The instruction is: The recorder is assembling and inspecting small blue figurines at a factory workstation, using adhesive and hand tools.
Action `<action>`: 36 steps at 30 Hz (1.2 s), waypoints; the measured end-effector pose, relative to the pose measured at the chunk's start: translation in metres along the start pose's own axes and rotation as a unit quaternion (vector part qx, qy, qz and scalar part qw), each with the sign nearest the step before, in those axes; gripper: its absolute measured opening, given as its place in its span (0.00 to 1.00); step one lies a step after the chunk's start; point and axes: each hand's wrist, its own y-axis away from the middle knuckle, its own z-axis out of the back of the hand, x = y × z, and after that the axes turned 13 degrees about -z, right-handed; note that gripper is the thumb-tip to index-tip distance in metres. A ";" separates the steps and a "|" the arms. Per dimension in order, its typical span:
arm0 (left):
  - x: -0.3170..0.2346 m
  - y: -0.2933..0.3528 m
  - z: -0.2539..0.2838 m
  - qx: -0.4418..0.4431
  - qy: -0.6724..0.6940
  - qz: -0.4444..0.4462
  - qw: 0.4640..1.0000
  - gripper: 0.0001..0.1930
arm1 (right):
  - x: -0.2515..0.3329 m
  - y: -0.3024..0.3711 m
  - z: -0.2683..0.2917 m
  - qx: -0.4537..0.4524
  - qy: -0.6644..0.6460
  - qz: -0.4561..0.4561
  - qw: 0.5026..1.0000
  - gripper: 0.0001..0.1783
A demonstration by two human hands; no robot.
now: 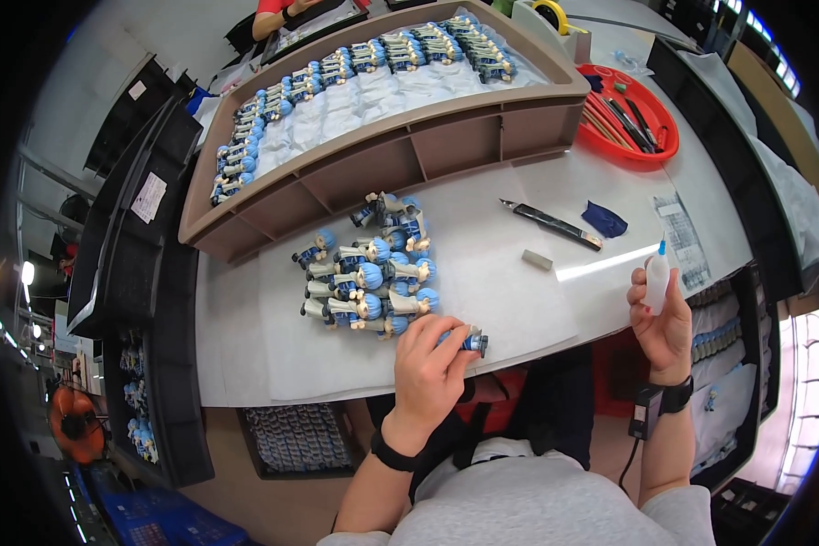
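Near the table's front edge, my left hand (430, 367) is closed round a small figurine (476, 341), whose dark blue end sticks out past the fingers. The rest of that figurine is hidden in the grip. Further right, my right hand (661, 329) holds a white squeeze bottle (657, 284) upright, its blue tip and thin nozzle pointing up. Just beyond my left hand lies a pile of blue-haired figurines (364, 278) in pale and dark blue clothes. One single figurine (314, 248) rests at the pile's left edge.
A large brown tray (455, 146) with rows of similar figurines stands at the back. To its right is a red basket (641, 159) of pens and tools. A utility knife (552, 224), a blue scrap (604, 219) and a grey block (537, 260) lie on the white table. Black crates (145, 237) flank the left.
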 end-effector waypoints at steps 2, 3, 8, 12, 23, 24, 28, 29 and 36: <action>0.002 0.002 -0.004 -0.008 0.000 -0.002 1.000 0.16 | 0.004 -0.001 0.003 -0.005 -0.009 0.016 1.000 0.24; 0.003 0.002 -0.005 -0.017 -0.001 -0.002 1.000 0.16 | 0.006 -0.002 0.004 -0.006 -0.009 0.017 1.000 0.24; 0.000 -0.001 -0.006 -0.030 -0.007 -0.017 0.999 0.16 | 0.024 -0.003 0.001 -0.046 -0.022 0.103 0.993 0.23; 0.004 0.002 -0.009 -0.035 -0.009 -0.027 0.999 0.15 | 0.043 -0.020 0.004 -0.082 0.019 0.144 0.986 0.25; -0.008 -0.006 0.000 -0.044 -0.037 -0.061 0.996 0.13 | 0.185 -0.133 -0.021 -0.187 0.336 0.294 0.875 0.23; -0.004 0.000 -0.004 -0.033 -0.041 -0.054 0.997 0.13 | 0.199 -0.152 -0.012 -0.235 0.397 0.322 0.827 0.21; -0.004 0.001 -0.003 -0.021 -0.041 -0.048 0.998 0.14 | 0.236 -0.205 0.010 -0.405 0.547 0.365 0.635 0.17; -0.004 0.002 -0.003 -0.017 -0.043 -0.053 0.998 0.14 | 0.243 -0.211 0.010 -0.400 0.547 0.370 0.636 0.17; -0.005 0.000 -0.001 -0.012 -0.055 -0.051 0.997 0.13 | 0.259 -0.238 0.010 -0.504 0.651 0.311 0.475 0.19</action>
